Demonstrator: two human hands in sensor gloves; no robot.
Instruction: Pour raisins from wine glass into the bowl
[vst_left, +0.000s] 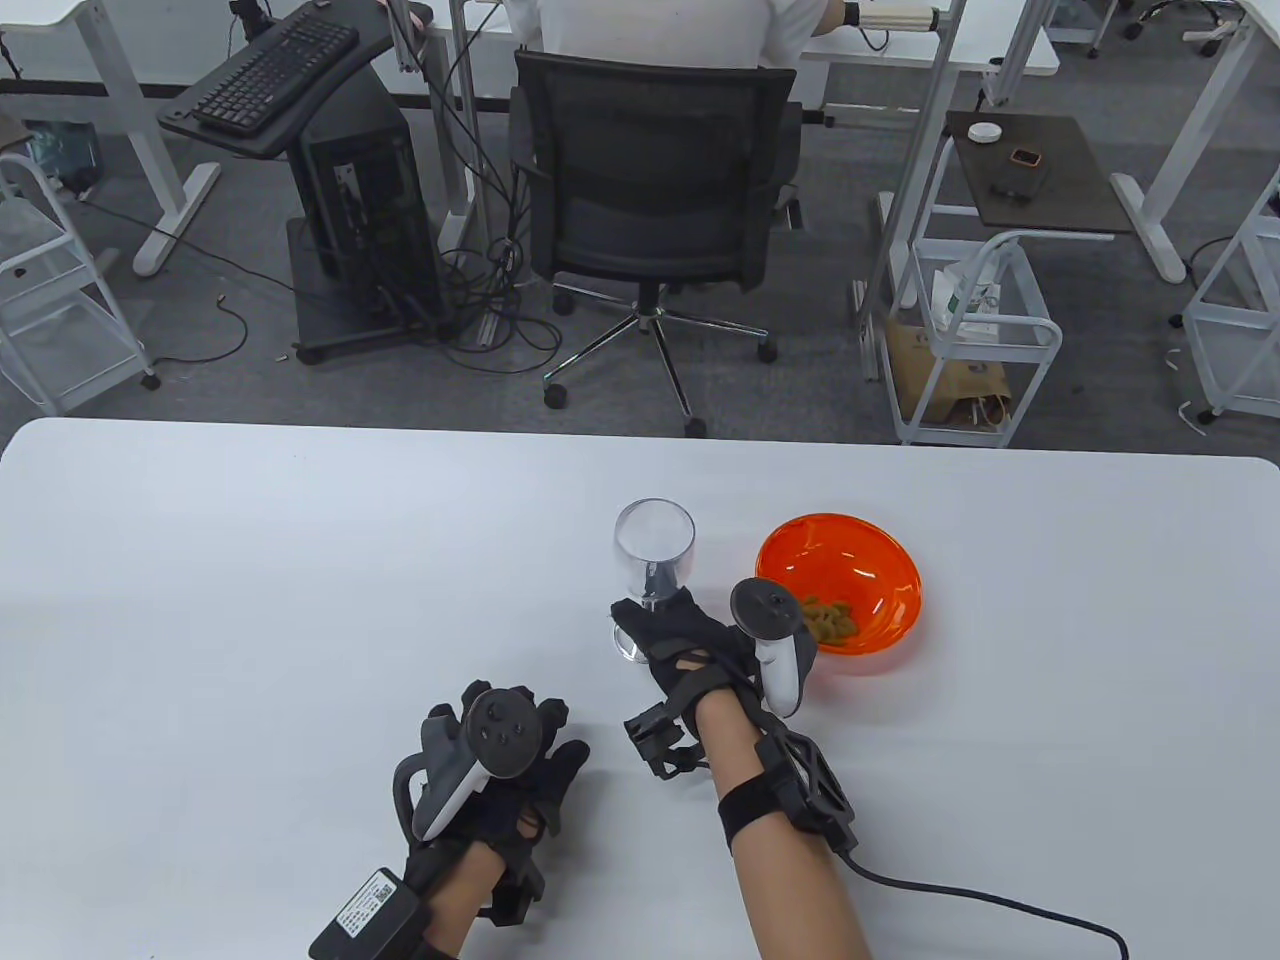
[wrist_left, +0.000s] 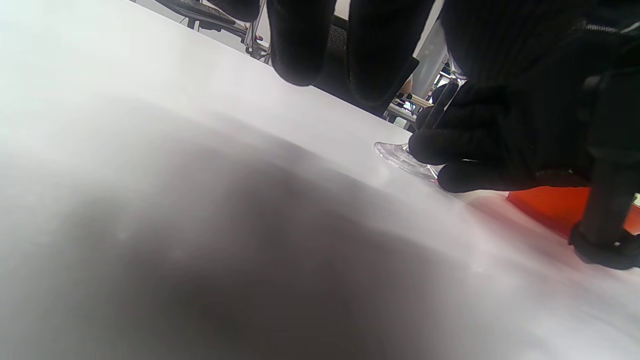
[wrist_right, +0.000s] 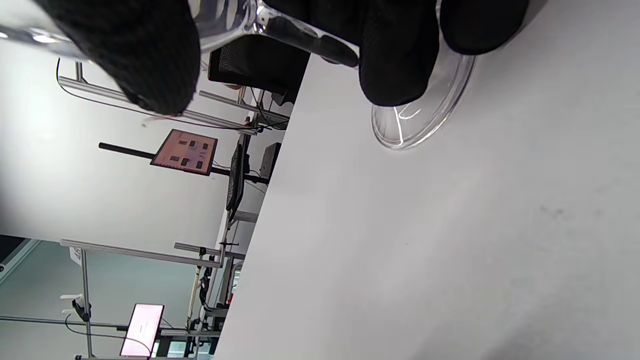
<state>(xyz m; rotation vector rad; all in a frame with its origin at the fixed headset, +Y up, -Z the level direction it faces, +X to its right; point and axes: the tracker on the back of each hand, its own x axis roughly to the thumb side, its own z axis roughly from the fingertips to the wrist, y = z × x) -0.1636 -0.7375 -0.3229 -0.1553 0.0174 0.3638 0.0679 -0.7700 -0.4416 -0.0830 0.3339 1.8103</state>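
Note:
A clear wine glass (vst_left: 654, 552) stands upright on the white table (vst_left: 250, 600), left of an orange bowl (vst_left: 880, 565). The glass looks empty. The raisins (vst_left: 828, 618) lie in the bowl's near side. My right hand (vst_left: 672, 630) grips the glass by its stem, fingers just above the foot (wrist_right: 417, 117). The foot rests on the table, as the left wrist view (wrist_left: 400, 156) also shows. My left hand (vst_left: 520, 765) rests on the table nearer me, left of the right forearm, holding nothing; its fingers (wrist_left: 300, 45) hang over bare table.
The table's far edge (vst_left: 640, 440) runs behind the glass and bowl. Beyond it stand an office chair (vst_left: 650, 200), a computer cart and wire trolleys on the floor. A cable (vst_left: 1000, 900) trails from my right wrist across the table.

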